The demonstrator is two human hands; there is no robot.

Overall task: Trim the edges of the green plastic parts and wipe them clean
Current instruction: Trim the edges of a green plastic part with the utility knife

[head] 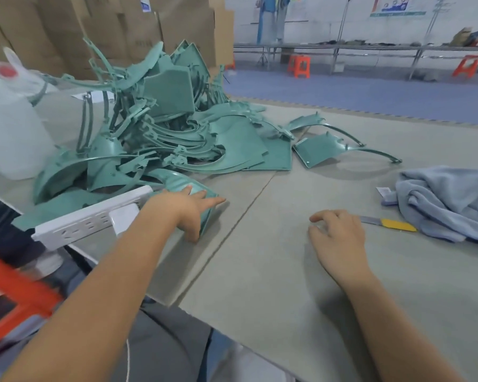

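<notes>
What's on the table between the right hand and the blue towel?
In the head view, a yellow-handled knife lies between the right hand and the blue towel, its blade end beside the hand, handle end at the towel.

A heap of plastic parts point(160, 128) lies at the worktop's point(273, 271) far left. One part point(329, 146) sits apart to its right. Cloth point(450, 202) lies at the right edge, knife point(389, 224) just beside it.
</notes>
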